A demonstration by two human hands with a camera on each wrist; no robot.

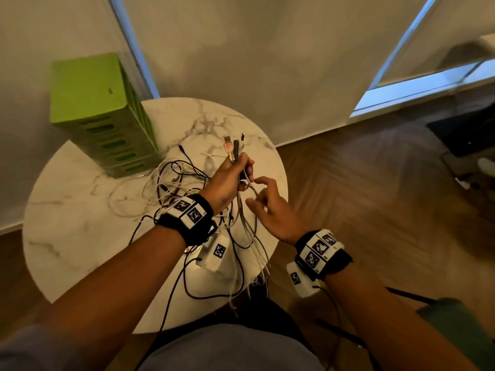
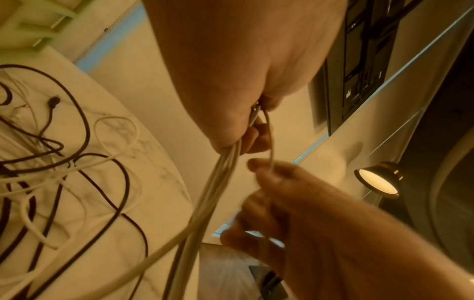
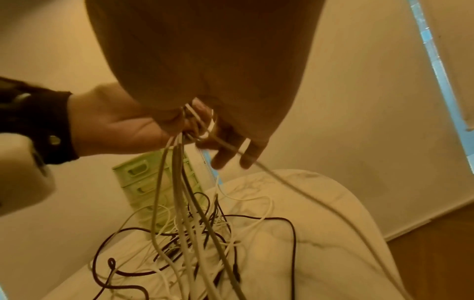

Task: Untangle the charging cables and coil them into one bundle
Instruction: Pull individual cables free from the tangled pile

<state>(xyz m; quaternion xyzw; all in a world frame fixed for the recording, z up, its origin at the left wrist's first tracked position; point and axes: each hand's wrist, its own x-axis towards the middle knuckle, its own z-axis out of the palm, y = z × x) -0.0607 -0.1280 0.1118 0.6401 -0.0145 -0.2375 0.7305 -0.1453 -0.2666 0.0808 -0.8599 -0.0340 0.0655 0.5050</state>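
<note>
My left hand (image 1: 231, 180) is raised over the round marble table (image 1: 80, 236) and grips a bunch of cable ends (image 1: 235, 148), their USB plugs sticking up above the fist. The gathered strands (image 2: 218, 182) hang from that fist. My right hand (image 1: 263, 199) is just right of it and pinches one white cable (image 2: 271, 146) between thumb and fingertip below the fist; that cable (image 3: 282, 182) trails down off the table's near side. A loose tangle of black and white cables (image 1: 182, 188) lies on the table under the left wrist.
A green slotted box (image 1: 101, 111) stands at the table's back left. Cables hang over the table's near edge (image 1: 241, 290). Wood floor (image 1: 375, 196) lies to the right, and a lit lamp (image 2: 377, 180) shows in the left wrist view.
</note>
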